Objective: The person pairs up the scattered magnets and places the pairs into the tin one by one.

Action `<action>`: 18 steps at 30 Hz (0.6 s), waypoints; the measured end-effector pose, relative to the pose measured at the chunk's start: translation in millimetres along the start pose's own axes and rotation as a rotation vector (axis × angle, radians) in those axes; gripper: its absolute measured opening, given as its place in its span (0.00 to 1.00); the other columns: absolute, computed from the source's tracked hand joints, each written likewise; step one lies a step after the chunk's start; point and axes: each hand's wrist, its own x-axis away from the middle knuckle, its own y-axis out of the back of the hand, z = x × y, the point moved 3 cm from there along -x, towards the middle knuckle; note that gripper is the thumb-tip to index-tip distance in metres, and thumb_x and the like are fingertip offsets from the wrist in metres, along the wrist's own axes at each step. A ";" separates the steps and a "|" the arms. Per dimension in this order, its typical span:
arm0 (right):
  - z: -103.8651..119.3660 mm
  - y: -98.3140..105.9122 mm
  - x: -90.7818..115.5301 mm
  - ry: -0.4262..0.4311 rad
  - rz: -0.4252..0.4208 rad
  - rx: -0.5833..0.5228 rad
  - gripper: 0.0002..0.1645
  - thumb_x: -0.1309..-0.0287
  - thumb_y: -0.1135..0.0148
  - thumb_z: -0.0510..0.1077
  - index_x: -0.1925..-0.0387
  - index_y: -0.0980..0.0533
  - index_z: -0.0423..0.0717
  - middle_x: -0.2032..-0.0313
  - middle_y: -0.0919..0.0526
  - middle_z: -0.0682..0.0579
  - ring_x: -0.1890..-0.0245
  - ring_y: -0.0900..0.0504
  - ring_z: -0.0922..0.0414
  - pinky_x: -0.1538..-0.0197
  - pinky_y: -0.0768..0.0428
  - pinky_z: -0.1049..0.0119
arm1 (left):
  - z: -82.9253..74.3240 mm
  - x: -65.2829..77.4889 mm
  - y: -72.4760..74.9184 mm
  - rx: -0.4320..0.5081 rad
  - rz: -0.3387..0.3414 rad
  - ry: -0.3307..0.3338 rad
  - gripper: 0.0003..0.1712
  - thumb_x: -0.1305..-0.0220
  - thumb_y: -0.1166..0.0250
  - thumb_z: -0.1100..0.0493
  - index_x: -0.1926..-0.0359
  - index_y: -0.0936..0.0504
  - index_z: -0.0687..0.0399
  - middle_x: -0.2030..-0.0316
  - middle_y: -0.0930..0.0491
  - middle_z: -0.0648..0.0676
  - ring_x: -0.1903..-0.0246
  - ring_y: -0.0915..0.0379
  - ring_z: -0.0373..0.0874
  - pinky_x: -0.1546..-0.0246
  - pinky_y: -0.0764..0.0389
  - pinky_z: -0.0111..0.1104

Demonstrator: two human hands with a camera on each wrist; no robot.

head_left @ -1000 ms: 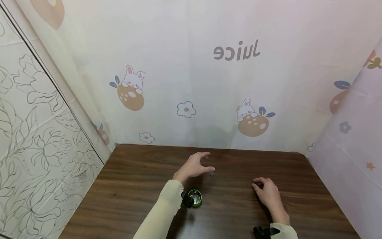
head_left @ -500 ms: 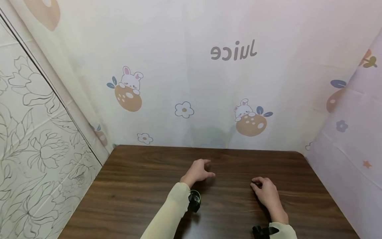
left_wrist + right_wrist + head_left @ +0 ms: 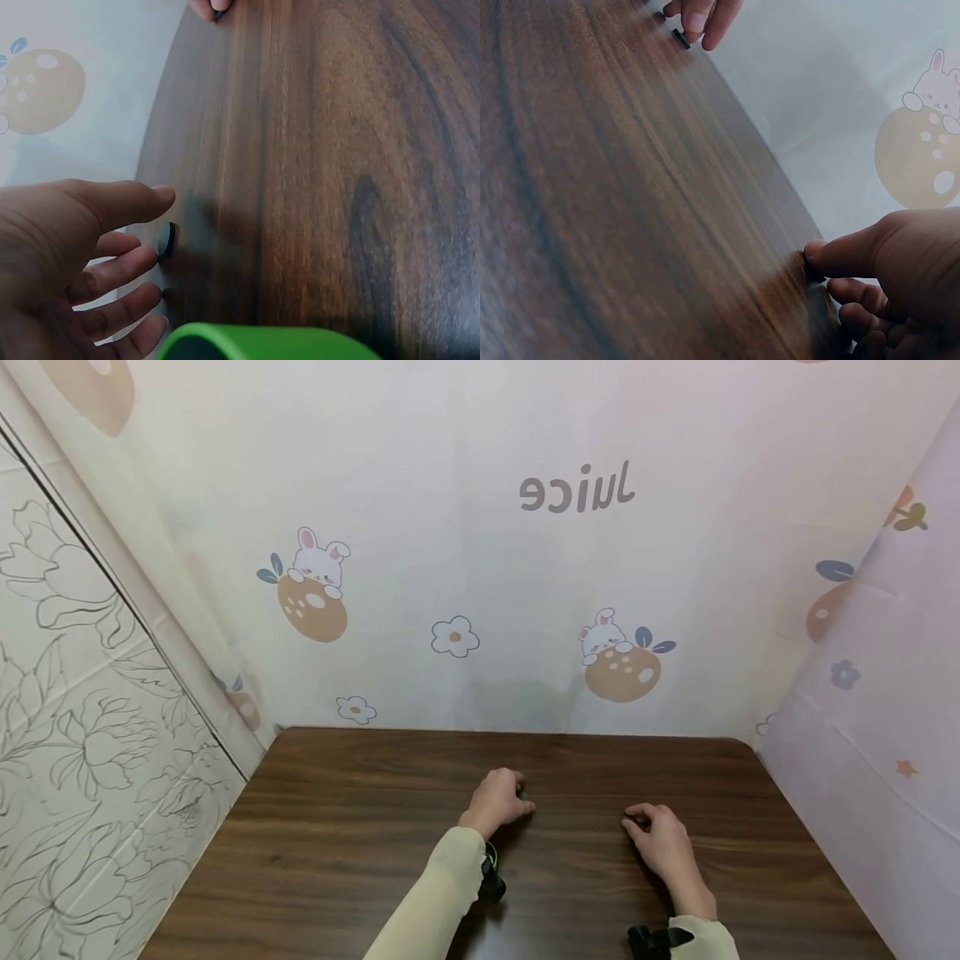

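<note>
My left hand (image 3: pixel 497 799) reaches over the table, thumb spread from its curved fingers. A small dark flat disc (image 3: pixel 166 240) lies in the gap between them, close to a fingertip; the thumb stands apart from it. That disc (image 3: pixel 681 39) also shows beside the left fingers in the right wrist view. Further right, my right hand (image 3: pixel 663 843) rests at the tabletop, thumb and index finger pinching a small dark piece (image 3: pixel 814 273), mostly hidden by the fingers. A round tin with a green rim (image 3: pixel 262 339) stands by the left wrist, which largely covers it in the head view.
Dark wood-grain tabletop (image 3: pixel 337 827) lies under both hands. A pale curtain printed with rabbits and fruit (image 3: pixel 480 543) hangs along the far edge, and a flower-patterned panel (image 3: pixel 97 760) stands at the left. Each wrist wears a black camera mount.
My left hand has come lower and nearer, its thumb and fingers drawing closer together around the disc. The left forearm now covers most of the tin. My right hand keeps its pinch.
</note>
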 end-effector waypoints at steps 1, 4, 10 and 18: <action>0.1 -0.2 -0.1 0.000 0.000 -0.001 0.16 0.33 0.34 0.41 0.48 0.18 0.37 0.52 0.20 0.37 0.58 0.19 0.45 0.54 0.20 0.44 | -0.1 0.1 -0.2 0.000 -0.004 -0.002 0.28 0.37 0.25 0.53 0.38 0.17 0.55 0.45 0.16 0.55 0.46 0.19 0.51 0.50 0.16 0.44; 0.3 -0.5 0.0 -0.003 0.004 -0.003 0.15 0.32 0.34 0.41 0.48 0.18 0.37 0.52 0.20 0.37 0.57 0.19 0.44 0.55 0.20 0.45 | 0.0 0.5 -0.2 0.006 -0.014 -0.001 0.27 0.37 0.24 0.54 0.39 0.17 0.56 0.46 0.16 0.56 0.46 0.19 0.51 0.50 0.16 0.44; -0.6 -0.4 -0.7 0.003 0.001 -0.001 0.18 0.33 0.34 0.41 0.46 0.18 0.35 0.53 0.19 0.37 0.57 0.19 0.44 0.54 0.20 0.44 | 3.2 -1.1 -2.0 0.004 -0.031 0.012 0.24 0.37 0.25 0.58 0.41 0.15 0.53 0.46 0.15 0.54 0.45 0.19 0.50 0.49 0.16 0.43; -2.4 1.8 -0.8 0.000 0.015 -0.005 0.17 0.34 0.33 0.40 0.47 0.18 0.35 0.53 0.19 0.38 0.59 0.19 0.46 0.55 0.19 0.47 | 2.1 -0.8 -1.7 0.007 -0.043 0.012 0.18 0.37 0.25 0.60 0.46 0.11 0.53 0.49 0.13 0.54 0.47 0.18 0.51 0.51 0.15 0.44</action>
